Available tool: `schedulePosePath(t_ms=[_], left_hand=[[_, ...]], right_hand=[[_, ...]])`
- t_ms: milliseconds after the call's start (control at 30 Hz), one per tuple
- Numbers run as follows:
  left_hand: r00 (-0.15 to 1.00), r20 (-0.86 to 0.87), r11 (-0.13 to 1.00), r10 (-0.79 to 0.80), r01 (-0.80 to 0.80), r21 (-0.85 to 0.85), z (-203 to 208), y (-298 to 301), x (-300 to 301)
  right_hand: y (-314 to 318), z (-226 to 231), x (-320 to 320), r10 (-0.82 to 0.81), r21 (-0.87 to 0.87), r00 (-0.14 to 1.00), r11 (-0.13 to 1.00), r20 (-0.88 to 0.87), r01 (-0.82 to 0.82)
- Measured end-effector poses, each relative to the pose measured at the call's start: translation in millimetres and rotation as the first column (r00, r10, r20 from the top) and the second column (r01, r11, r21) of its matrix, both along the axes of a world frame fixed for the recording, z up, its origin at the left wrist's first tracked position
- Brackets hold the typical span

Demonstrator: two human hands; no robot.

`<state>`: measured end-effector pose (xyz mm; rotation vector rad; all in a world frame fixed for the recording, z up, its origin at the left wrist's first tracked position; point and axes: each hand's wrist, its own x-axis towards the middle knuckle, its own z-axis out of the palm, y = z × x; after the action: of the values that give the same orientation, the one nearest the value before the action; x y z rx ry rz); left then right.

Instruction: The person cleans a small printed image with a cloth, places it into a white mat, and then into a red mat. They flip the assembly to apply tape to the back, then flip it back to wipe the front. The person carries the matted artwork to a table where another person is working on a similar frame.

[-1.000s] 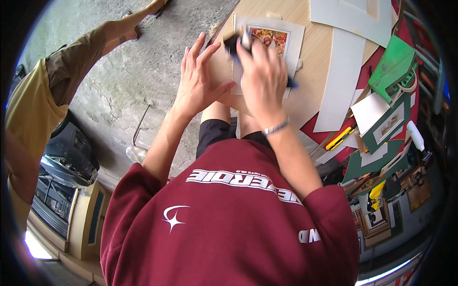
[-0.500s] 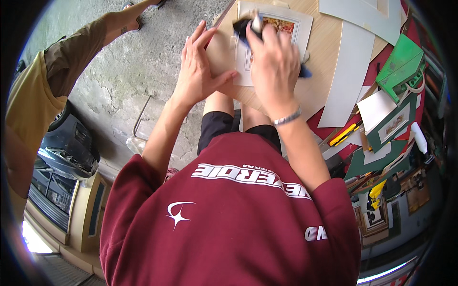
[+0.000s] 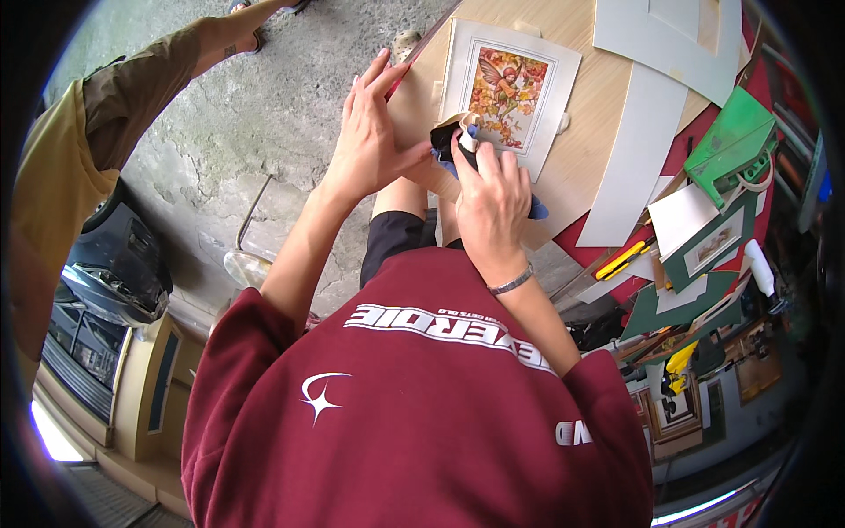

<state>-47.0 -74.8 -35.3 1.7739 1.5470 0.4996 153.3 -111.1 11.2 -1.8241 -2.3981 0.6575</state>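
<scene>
A matted print of a winged figure among orange leaves lies flat on a light wooden board, with small tape pieces sticking out around it. Bunched in my right hand is a crumpled rag of black, blue and cream. This hand is closed around it at the print's near edge, covering that corner. At the board's left edge rests my left hand, fingers stretched out, thumb pointing toward the rag. It holds nothing.
Right of the board lie grey-white mat boards, a green metal tool, a yellow cutter and a small green-matted picture. A person in brown shorts stands at the left, near a dark vehicle.
My right hand and the rag have moved from across the print down to its near edge, uncovering the picture. My left hand has stayed by the board's left edge.
</scene>
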Motion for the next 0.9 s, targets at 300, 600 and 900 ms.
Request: schedulePosePath(t_ms=[300, 600, 900], left_hand=[[0.999, 0.053, 1.000, -0.011, 0.012, -0.014, -5, 0, -1], [0.993, 0.114, 0.998, -0.005, 0.011, -0.058, -6, 2, -2], [0.994, 0.107, 0.998, -0.013, 0.020, -0.065, -5, 0, -2]], right_hand=[[18, 3, -7, -0.009, 0.031, 1.000, 0.999, 0.003, 0.009], [-10, 19, 45, -0.163, -0.110, 0.982, 0.979, 0.090, 0.173], [-7, 21, 52, -0.183, -0.103, 0.976, 0.975, 0.115, 0.195]])
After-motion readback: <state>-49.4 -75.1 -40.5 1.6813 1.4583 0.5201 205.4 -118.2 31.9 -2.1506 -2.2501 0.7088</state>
